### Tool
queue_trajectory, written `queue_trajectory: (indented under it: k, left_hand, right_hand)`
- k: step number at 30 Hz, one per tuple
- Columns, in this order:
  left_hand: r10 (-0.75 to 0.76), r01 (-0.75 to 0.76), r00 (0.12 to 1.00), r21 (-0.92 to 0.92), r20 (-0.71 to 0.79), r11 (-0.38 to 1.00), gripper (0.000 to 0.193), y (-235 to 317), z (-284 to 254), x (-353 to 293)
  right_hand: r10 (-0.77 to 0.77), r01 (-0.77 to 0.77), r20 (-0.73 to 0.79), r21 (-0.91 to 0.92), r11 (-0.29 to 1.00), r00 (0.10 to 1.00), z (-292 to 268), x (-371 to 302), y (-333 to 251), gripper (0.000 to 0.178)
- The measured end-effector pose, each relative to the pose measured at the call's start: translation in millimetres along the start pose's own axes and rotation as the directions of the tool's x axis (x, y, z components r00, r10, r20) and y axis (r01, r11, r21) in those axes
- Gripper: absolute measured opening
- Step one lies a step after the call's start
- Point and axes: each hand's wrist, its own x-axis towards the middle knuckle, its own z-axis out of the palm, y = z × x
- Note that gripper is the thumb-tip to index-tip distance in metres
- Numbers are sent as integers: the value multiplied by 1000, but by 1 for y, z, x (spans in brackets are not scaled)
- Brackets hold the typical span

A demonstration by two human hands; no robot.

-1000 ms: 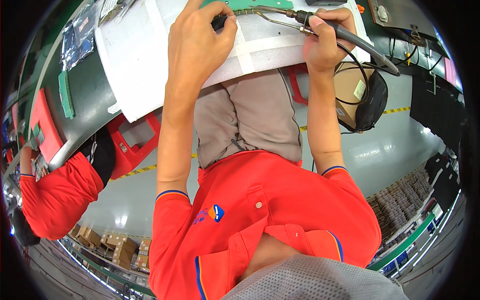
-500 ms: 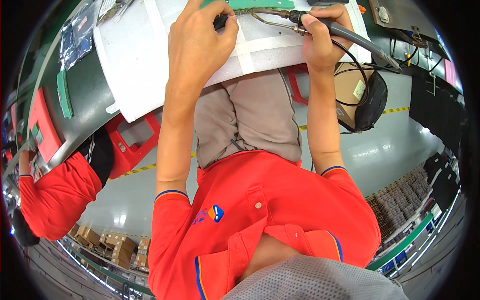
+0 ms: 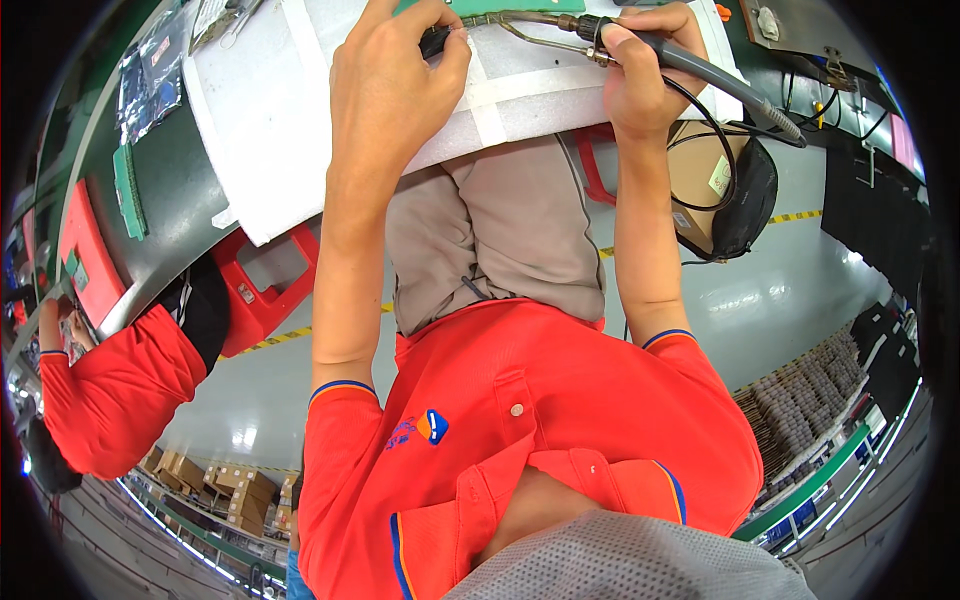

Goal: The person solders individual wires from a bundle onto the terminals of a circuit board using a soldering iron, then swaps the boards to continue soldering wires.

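Note:
At the top edge, my right hand (image 3: 640, 90) is wrapped round the grey and black handle of a soldering iron (image 3: 690, 66). Its metal shaft points left, with a thin bent guide tube (image 3: 535, 37) running alongside. My left hand (image 3: 395, 95) is closed, thumb and fingers pinching a small black part (image 3: 434, 42) whose kind I cannot make out. The iron's tip comes close to this part; whether they touch is unclear. Just beyond, a green circuit board (image 3: 520, 5) is partly cut off by the frame. Beneath both hands is a white foam pad (image 3: 265, 110) with tape strips.
A black cable (image 3: 735, 175) loops below my right hand, over a cardboard box (image 3: 700, 165) and black bag (image 3: 752, 195). Left on the bench are a silvery bag (image 3: 150, 75) and green strip (image 3: 128, 190). A co-worker in red (image 3: 125, 390) sits left, beside a red stool (image 3: 265, 290).
My left hand and the board have shifted slightly left. My right hand keeps its grip on the soldering iron, almost unmoved. The co-worker's hand at the left has moved a little.

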Motion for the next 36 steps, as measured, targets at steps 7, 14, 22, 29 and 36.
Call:
queue_trajectory:
  k: [7,14,22,29,36]
  left_hand:
    - [-9,9,1000,8,23,1000,8,4,0,2]
    - [-122,122,992,48,0,991,6,12,-32,1]
    - [8,-8,1000,-23,14,1000,6,17,-1,3]
    - [66,-65,998,29,-14,997,7,1,12,3]
    - [36,-36,999,38,-13,999,7,11,10,7]
  right_hand:
    - [-83,99,-62,343,934,995,-1,-1,9,11]
    - [-58,86,-134,208,974,989,1,3,0,9]
    - [-177,236,-298,177,955,938,-3,4,13,7]
    - [-54,168,-231,507,846,971,5,1,22,7]
    - [21,-1,-161,124,992,987,1,2,2,8]
